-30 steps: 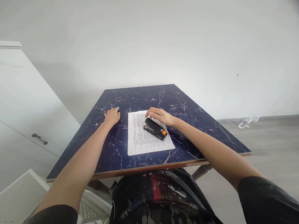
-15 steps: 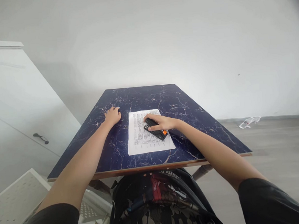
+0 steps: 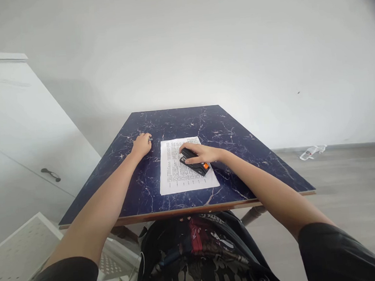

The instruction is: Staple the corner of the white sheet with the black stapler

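A printed white sheet of paper (image 3: 180, 180) lies in the middle of a dark blue marbled table (image 3: 139, 192). On the sheet rests a black stapler (image 3: 196, 165) with an orange end. My right hand (image 3: 200, 153) is wrapped over the stapler's top, fingers curled round it. My left hand (image 3: 141, 144) lies on the tabletop left of the paper, fingers loosely bent, holding nothing that I can see.
A white cabinet (image 3: 14, 128) with a dark handle stands at the left. A white perforated panel (image 3: 17, 253) lies low at the left. A crushed plastic bottle (image 3: 311, 151) lies on the grey floor by the wall at the right.
My right hand has come down from beyond the stapler and closed over its top. The left hand has barely shifted.
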### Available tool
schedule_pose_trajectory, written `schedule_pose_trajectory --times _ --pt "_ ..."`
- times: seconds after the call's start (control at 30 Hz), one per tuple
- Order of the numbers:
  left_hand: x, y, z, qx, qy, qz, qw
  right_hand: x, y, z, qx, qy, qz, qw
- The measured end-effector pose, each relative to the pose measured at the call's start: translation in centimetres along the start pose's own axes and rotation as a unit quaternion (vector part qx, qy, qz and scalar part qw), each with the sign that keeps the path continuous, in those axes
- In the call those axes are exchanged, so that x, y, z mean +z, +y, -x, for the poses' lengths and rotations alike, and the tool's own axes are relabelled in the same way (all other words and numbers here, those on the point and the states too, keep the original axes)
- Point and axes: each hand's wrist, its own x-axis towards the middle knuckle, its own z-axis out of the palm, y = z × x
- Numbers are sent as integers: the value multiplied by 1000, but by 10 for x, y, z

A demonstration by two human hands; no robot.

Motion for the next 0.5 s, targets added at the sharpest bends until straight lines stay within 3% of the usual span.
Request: schedule_pose_trajectory --times 0.5 --pt "-1 4 -2 51 -10 8 999 -1 -5 1 0 3 7 1000"
